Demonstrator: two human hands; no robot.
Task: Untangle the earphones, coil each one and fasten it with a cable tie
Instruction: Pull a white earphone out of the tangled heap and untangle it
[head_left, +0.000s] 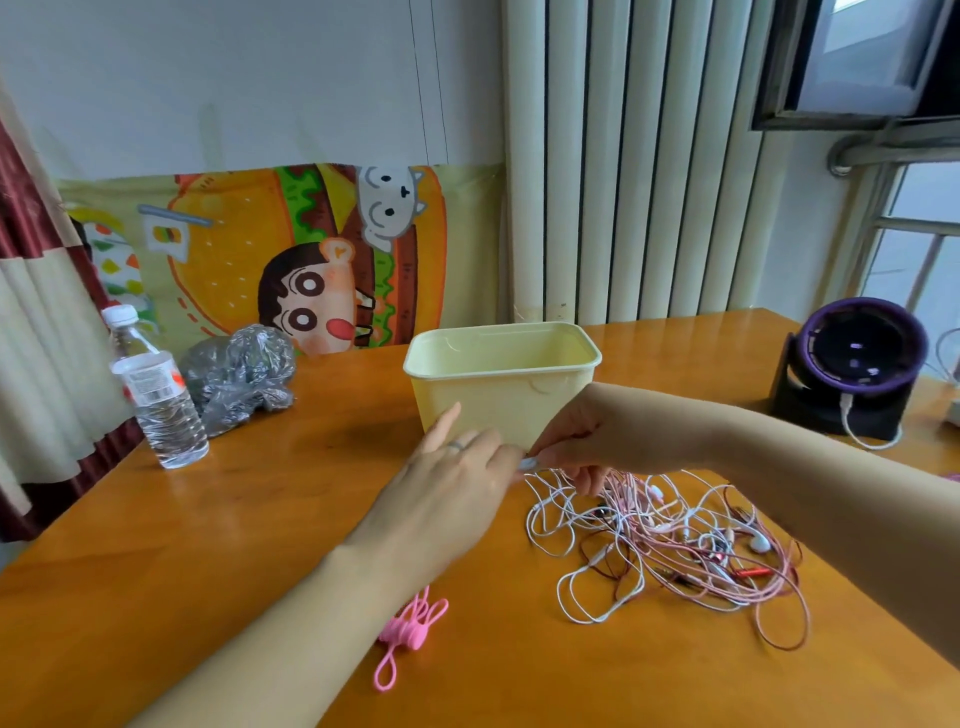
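While both forearms are reaching in over the orange-brown wooden surface (208, 545), a bunch of pink silicone loop-ended cable ties (410, 623) is lying nearest, just beside the left forearm and apart from the wires. Further in and to the right, a loose tangle of thin white, pink and dark red wired earphones (675, 540) is sprawling flat on the surface, with white earbuds showing among the loops. The right hand (576, 441) is hovering over the far left edge of that tangle. Its fingers are curling and pinching a small white piece of the earphones, with strands hanging from it down to the pile. The left hand (457, 467), wearing a ring, is stretching across with fairly straight fingers and meeting the right hand at the same white piece. Its fingertips are hidden, so it is not possible to tell whether it is gripping anything. Just behind the hands, a pale yellow rectangular plastic tub (498, 395) is standing upright. Off to the left, a clear plastic water bottle (161, 405) with a white cap is standing beside a crumpled grey plastic bag (239, 374). At the far right, a round purple-and-black desk fan (857, 364) is sitting with a white cable plugged in. Behind everything, a cartoon burger cloth (291, 249) and a cream ribbed radiator (623, 156) are lining the wall.
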